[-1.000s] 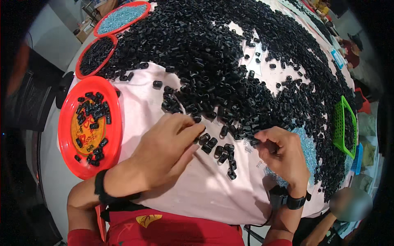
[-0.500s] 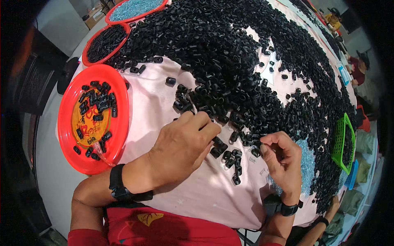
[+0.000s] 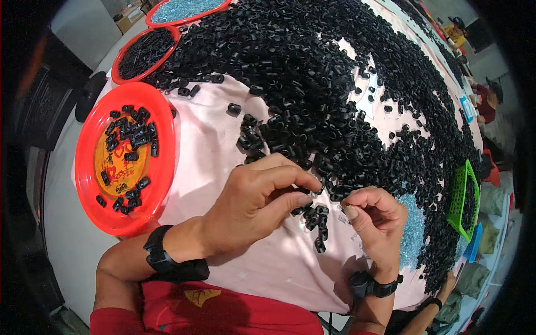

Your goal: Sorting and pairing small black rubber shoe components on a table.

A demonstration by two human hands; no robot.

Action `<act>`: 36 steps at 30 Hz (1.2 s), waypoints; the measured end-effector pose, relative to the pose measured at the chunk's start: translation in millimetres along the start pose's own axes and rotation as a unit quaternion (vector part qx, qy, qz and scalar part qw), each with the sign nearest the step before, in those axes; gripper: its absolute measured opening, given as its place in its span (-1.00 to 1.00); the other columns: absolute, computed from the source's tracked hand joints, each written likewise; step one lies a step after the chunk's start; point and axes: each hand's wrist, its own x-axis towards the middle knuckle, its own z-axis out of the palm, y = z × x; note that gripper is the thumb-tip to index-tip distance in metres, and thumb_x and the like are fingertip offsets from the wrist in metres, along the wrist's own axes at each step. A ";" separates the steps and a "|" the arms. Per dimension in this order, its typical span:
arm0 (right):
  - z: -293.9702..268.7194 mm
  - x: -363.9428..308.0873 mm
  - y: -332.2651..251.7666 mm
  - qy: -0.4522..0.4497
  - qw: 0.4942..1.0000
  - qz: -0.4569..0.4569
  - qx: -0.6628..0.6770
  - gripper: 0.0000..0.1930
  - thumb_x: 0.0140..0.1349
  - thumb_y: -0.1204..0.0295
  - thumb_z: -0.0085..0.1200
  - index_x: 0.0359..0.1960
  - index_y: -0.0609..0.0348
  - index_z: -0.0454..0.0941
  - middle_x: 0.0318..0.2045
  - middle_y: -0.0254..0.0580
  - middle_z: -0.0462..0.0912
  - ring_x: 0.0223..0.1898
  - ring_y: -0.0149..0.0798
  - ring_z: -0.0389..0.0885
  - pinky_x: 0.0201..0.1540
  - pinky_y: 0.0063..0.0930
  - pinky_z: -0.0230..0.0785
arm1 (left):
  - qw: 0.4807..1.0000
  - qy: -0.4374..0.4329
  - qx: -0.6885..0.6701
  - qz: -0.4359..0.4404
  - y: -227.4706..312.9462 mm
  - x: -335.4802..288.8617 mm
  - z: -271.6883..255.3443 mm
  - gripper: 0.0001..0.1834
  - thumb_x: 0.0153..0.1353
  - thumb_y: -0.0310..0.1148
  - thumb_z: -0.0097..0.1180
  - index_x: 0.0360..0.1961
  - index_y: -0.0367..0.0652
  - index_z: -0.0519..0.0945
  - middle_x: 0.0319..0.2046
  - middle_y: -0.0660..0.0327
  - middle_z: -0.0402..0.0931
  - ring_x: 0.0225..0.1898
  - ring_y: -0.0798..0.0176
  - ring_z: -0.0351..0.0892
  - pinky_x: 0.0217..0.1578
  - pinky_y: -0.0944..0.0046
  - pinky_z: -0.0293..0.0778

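My left hand (image 3: pixel 251 204) reaches over the near edge of a heap of small black plastic pieces (image 3: pixel 312 111). Its thumb and index finger close round one black piece at the fingertips, partly lost against the heap. Just to the right, my right hand (image 3: pixel 377 220) is pinched, thumb against index finger. Whatever is in that pinch is too small to make out. Below the left fingertips, a short row of loose black pieces (image 3: pixel 320 229) lies on the pale pink cloth (image 3: pixel 262 279). The pieces look like short hollow barrels with holes.
At left, a red oval tray (image 3: pixel 84 167) holds several black pieces. Beyond it stand a red dish (image 3: pixel 116 71) of thin black parts and another (image 3: pixel 152 15) of clear bluish bits. A bluish pile (image 3: pixel 412 223) and green basket (image 3: pixel 459 201) lie right. Another person's arm (image 3: pixel 432 310) shows lower right.
My left hand has moved right from the heap's edge, closer to my right hand. The black piece seen at my right fingertips no longer shows there. The whole view shifted slightly.
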 end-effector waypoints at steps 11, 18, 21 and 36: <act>38.2 26.6 -13.8 -0.052 0.994 -0.071 -0.058 -0.83 0.20 0.65 0.27 -0.18 0.25 0.74 -0.31 -0.26 0.72 -0.44 -0.57 0.54 -0.43 -0.68 0.32 | 0.930 -0.011 -0.312 -0.193 -1.2 -1.9 0.2 -0.61 0.43 -0.55 0.10 0.27 -0.22 0.54 -0.09 0.30 0.65 -0.22 0.57 0.55 -0.27 0.51 0.51; 37.7 28.3 -7.4 -0.060 0.978 -0.133 -0.148 -0.77 0.13 0.69 0.26 -0.16 0.23 0.76 -0.25 -0.13 0.75 -0.36 -0.35 0.68 -0.35 -0.55 0.48 | 0.947 -0.044 -0.254 -0.193 -9.5 -1.6 -1.0 -0.55 0.41 -0.59 0.12 0.31 -0.24 0.49 -0.06 0.29 0.66 -0.25 0.57 0.57 -0.29 0.50 0.51; 34.9 29.0 -5.6 -0.063 0.971 -0.157 -0.169 -0.73 0.08 0.70 0.27 -0.16 0.22 0.76 -0.24 -0.09 0.75 -0.33 -0.24 0.70 -0.31 -0.47 0.52 | 0.948 -0.040 -0.250 -0.193 -7.5 0.3 -0.5 -0.55 0.40 -0.59 0.13 0.31 -0.24 0.49 -0.06 0.27 0.67 -0.28 0.57 0.56 -0.32 0.50 0.50; 22.6 32.2 -14.6 0.029 0.955 -0.177 -0.235 -0.74 0.09 0.71 0.18 -0.18 0.23 0.75 -0.32 -0.08 0.71 -0.36 -0.15 0.67 -0.26 -0.38 0.52 | 0.903 -0.046 -0.329 -0.272 1.4 5.7 -13.1 -0.68 0.38 -0.55 0.17 0.14 -0.24 0.61 -0.06 0.19 0.70 -0.25 0.51 0.68 -0.33 0.52 0.58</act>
